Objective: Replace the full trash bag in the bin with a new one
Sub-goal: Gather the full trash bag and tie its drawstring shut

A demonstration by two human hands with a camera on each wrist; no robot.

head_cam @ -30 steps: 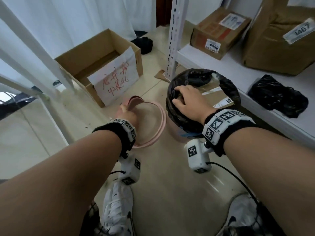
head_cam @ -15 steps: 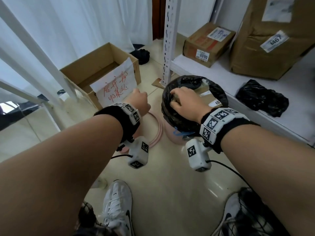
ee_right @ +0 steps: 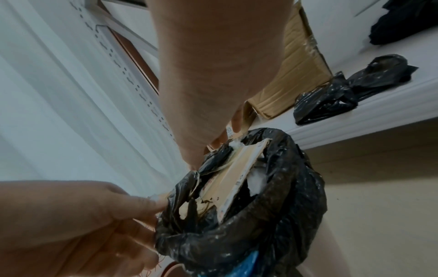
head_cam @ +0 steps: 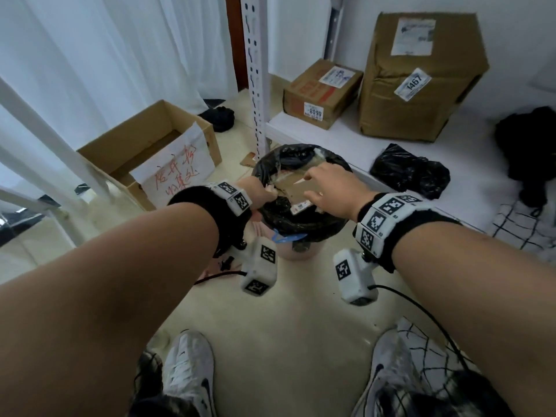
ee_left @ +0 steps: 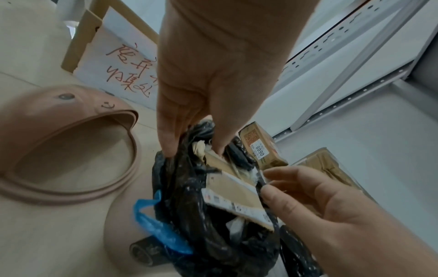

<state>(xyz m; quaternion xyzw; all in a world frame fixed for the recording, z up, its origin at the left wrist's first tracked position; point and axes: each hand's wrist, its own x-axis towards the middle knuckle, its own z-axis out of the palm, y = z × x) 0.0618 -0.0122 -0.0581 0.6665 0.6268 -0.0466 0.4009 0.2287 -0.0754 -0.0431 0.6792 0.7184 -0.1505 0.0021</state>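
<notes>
The pink bin (head_cam: 293, 251) is standing on the floor (head_cam: 288, 320) just beside the near edge of a low white shelf (head_cam: 346, 136). A full black trash bag (head_cam: 301, 219) is sitting in it, its edge rolled over the bin's rim, with a flat piece of cardboard (head_cam: 304, 191) and crumpled white scraps showing in the mouth. A blue bag handle (head_cam: 285, 237) is hanging out under the black bag at the near side.

The left hand (head_cam: 255, 191) is at the left side of the bag's mouth; in the left wrist view its thumb and fingers are pinching the bag's rolled edge. The right hand (head_cam: 329, 188) is reaching across the opening from the right, fingers loosely bent over the cardboard; whether it is gripping the bag cannot be told from these views.

The bin's pink lid ring (ee_left: 71, 150) is lying on the floor left of the bin, apart from it.

On the shelf, a crumpled black bag (head_cam: 410, 171) is lying right of the bin, and two cardboard boxes are standing farther back: a small one labelled 8090 (head_cam: 322, 93) and a taller one labelled 1467 (head_cam: 421, 76). An open cardboard box (head_cam: 144, 145) with a handwritten paper sign is sitting on the floor to the far left. The person's white sneakers (head_cam: 189, 377) are showing at the near edge.
</notes>
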